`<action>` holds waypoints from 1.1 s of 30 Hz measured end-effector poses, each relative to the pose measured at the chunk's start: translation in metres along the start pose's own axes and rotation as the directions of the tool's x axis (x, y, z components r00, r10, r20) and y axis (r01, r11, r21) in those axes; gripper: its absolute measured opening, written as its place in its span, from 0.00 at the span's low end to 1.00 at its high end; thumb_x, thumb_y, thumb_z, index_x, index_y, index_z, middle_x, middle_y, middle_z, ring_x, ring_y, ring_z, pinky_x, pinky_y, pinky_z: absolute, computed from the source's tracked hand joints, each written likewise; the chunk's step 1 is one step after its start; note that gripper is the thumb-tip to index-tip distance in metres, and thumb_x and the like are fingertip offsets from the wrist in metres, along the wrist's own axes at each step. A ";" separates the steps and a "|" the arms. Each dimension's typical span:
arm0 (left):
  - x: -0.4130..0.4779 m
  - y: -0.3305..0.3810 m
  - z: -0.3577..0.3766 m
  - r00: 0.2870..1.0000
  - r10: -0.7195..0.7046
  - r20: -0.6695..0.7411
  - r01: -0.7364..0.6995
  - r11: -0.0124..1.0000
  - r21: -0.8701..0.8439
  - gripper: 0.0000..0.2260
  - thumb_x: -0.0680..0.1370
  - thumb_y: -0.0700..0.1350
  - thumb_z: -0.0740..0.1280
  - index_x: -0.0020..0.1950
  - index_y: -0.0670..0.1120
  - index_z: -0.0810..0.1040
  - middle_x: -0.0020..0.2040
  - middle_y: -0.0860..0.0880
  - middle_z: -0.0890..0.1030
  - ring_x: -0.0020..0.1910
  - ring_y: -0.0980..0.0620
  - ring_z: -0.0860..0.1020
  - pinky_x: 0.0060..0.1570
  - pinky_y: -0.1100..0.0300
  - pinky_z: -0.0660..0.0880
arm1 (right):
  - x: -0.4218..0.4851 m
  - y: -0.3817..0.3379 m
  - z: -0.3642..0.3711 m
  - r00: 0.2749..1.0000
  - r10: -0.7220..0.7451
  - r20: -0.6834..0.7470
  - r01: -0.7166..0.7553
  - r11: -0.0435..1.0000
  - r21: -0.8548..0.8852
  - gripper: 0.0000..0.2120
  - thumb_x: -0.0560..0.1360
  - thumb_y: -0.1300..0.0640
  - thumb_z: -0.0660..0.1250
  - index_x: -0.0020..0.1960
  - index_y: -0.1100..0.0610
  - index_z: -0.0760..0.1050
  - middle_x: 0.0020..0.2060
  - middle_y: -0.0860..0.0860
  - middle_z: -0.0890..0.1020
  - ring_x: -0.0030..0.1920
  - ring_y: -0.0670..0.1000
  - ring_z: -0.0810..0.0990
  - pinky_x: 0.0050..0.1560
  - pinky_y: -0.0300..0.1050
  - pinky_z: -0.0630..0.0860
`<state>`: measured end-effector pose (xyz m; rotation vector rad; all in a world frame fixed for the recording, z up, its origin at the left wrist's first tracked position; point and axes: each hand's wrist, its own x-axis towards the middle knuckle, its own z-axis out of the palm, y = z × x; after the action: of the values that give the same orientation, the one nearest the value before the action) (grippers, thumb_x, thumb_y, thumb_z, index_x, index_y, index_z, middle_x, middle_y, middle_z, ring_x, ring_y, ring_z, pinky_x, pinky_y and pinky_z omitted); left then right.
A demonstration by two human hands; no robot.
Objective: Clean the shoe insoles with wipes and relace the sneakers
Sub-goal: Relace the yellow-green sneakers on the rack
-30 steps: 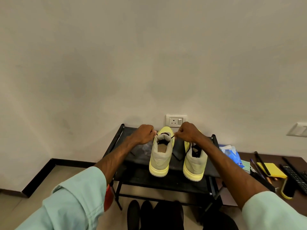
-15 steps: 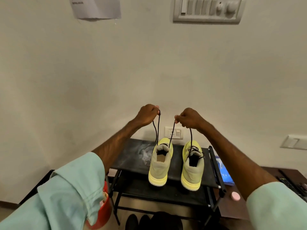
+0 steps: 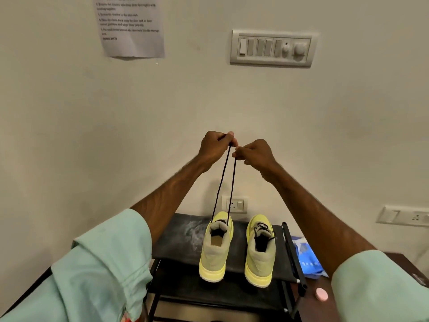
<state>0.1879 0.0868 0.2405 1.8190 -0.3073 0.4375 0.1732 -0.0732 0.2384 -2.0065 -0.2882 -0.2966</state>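
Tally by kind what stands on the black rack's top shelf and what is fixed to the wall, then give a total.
Yellow sneakers: 2
Switch or socket plates: 3
Paper notice: 1
Total: 6

Facing me, upper left: printed sheet (image 3: 131, 26); upper right: switch panel (image 3: 272, 48); centre: wall socket (image 3: 234, 204); right edge: second socket plate (image 3: 404, 217); lower centre: black rack (image 3: 176, 240); lower right: pink disc (image 3: 322, 294)

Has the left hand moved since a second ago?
Yes, upward. The left hand, pinching the lace, was by the collar of the left sneaker, just below the wall socket; now it is well above that socket.
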 end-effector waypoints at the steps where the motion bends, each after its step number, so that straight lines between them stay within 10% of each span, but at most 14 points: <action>1: 0.000 0.003 0.000 1.000 0.009 0.002 -0.009 1.000 0.006 0.16 0.83 0.49 0.64 0.43 0.43 0.86 0.43 0.51 0.87 0.46 0.56 0.83 0.50 0.60 0.77 | -0.001 -0.001 -0.001 1.000 0.014 -0.015 -0.013 0.999 0.036 0.10 0.75 0.58 0.72 0.43 0.66 0.86 0.41 0.57 0.87 0.45 0.50 0.87 0.57 0.56 0.82; 6: 0.005 0.011 -0.005 0.999 0.022 0.028 -0.023 0.998 0.064 0.05 0.76 0.43 0.73 0.50 0.44 0.86 0.47 0.50 0.87 0.48 0.57 0.84 0.46 0.65 0.74 | 0.000 -0.007 -0.005 0.997 0.048 -0.058 -0.042 0.994 0.104 0.06 0.69 0.63 0.75 0.43 0.66 0.85 0.41 0.62 0.86 0.43 0.54 0.88 0.50 0.52 0.83; 16: 0.012 0.040 -0.009 0.993 0.051 -0.109 -0.043 0.996 0.077 0.22 0.70 0.43 0.80 0.60 0.46 0.76 0.43 0.50 0.86 0.41 0.57 0.84 0.44 0.64 0.81 | 0.002 -0.032 -0.008 0.974 0.065 -0.218 -0.009 0.968 0.252 0.14 0.67 0.65 0.80 0.50 0.59 0.81 0.39 0.57 0.87 0.38 0.51 0.88 0.43 0.49 0.84; 33: 0.028 0.060 -0.023 0.996 0.037 -0.076 -0.031 0.997 0.073 0.07 0.74 0.43 0.77 0.50 0.44 0.87 0.42 0.48 0.86 0.42 0.53 0.85 0.41 0.62 0.82 | 0.003 -0.055 -0.009 0.962 -0.042 -0.269 0.097 0.976 0.196 0.01 0.72 0.61 0.76 0.43 0.58 0.86 0.35 0.52 0.87 0.36 0.48 0.87 0.38 0.43 0.81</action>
<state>0.1841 0.0921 0.3106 1.8634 -0.2723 0.5473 0.1575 -0.0572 0.2893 -1.7298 -0.2115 -0.5514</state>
